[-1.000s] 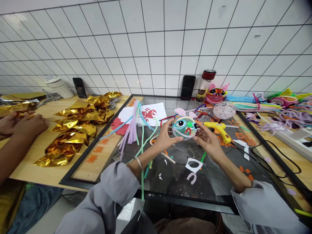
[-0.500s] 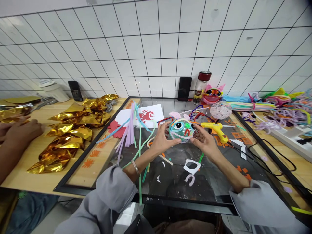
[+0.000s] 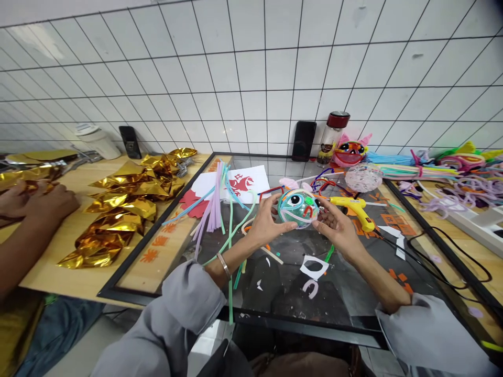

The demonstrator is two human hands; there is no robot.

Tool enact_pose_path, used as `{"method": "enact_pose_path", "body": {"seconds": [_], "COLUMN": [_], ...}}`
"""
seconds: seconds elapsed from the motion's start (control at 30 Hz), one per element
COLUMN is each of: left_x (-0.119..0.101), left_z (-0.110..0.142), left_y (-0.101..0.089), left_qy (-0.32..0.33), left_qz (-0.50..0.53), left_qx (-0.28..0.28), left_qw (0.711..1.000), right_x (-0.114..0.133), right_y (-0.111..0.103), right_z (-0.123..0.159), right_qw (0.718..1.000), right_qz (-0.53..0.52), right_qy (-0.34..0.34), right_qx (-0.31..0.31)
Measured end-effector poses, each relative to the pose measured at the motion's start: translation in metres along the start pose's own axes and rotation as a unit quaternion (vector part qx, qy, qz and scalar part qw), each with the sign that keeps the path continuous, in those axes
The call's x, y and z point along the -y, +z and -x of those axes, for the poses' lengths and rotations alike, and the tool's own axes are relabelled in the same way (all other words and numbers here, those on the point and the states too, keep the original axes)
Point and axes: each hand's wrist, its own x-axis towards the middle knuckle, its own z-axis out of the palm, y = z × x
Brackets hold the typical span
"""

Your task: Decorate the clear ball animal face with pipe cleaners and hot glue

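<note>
Two hands share one clear ball (image 3: 291,214) made into an animal face, and it lies directly between them, over the tabletop (image 3: 291,293); whether it touches there, I cannot tell. The fingers of the left hand (image 3: 269,222) are spread wide around its left side, the thumb at the lower front. Those of the right hand (image 3: 336,225) curve more narrowly against the right side. Neither hand is nearer, because both hold it. Being round, the ball shows no long axis. Its face looks toward the person and somewhat to the right, where the green nose (image 3: 309,201) sits, while the pink ears (image 3: 288,183) point upward.
</note>
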Motion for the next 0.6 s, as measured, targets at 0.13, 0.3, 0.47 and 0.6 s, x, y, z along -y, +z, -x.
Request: {"method": "enact_pose_path", "body": {"seconds": [0.13, 0.3, 0.47, 0.6], "left_x": [0.002, -0.0001, -0.0044, -0.0077], "left_z": [-0.0008, -0.0007, 0.0004, 0.0011], "left_y": [-0.0001, -0.0007, -0.0034, -0.0061], "left_qy": [0.018, 0.007, -0.006, -0.004], "left_qz": [-0.001, -0.011, -0.026, -0.018], "left_qx": [0.001, 0.003, 0.005, 0.019], "left_qw": [1.0, 1.0, 1.0, 1.0], "right_x": [-0.0008, 0.0002, 0.0003, 0.0019], "right_y": [-0.0012, -0.0021, -0.0023, -0.002], "right_z": [-0.0014, -0.0013, -0.0008, -0.0007], "right_qw": [1.0, 1.0, 1.0, 1.0], "right_qz": [-0.002, 0.0, -0.006, -0.017], "right_qy": [-0.006, -0.012, -0.01, -0.006], "right_qx": [-0.008, -0.003, -0.011, -0.013]}}
